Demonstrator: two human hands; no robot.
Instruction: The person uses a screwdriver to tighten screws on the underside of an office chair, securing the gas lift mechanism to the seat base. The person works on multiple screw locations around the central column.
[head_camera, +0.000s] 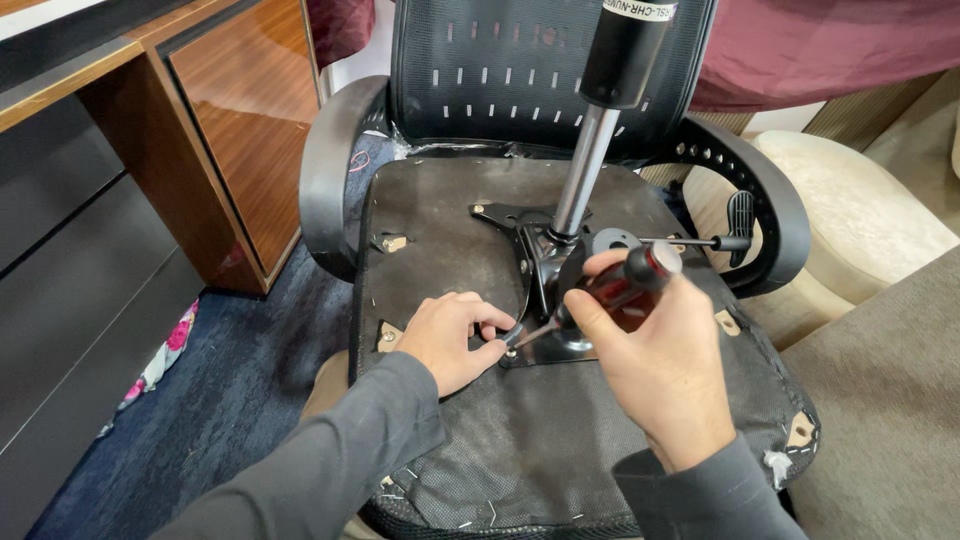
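An office chair lies upside down, the black underside of its seat (470, 420) facing up. A black metal mechanism plate (545, 270) is fixed to the seat, with a grey gas cylinder (588, 165) rising from it. My right hand (650, 350) grips a screwdriver with a red and black handle (630, 280), its tip at the plate's near left corner. My left hand (450, 335) rests on the seat underside, fingers pinched at that same corner beside the screwdriver tip.
Black armrests (330, 170) flank the seat; a lever (720, 240) sticks out to the right. A wooden cabinet (230, 120) stands at left on dark blue carpet (230, 400). A beige cushion (860, 210) and sofa edge (890, 400) lie at right.
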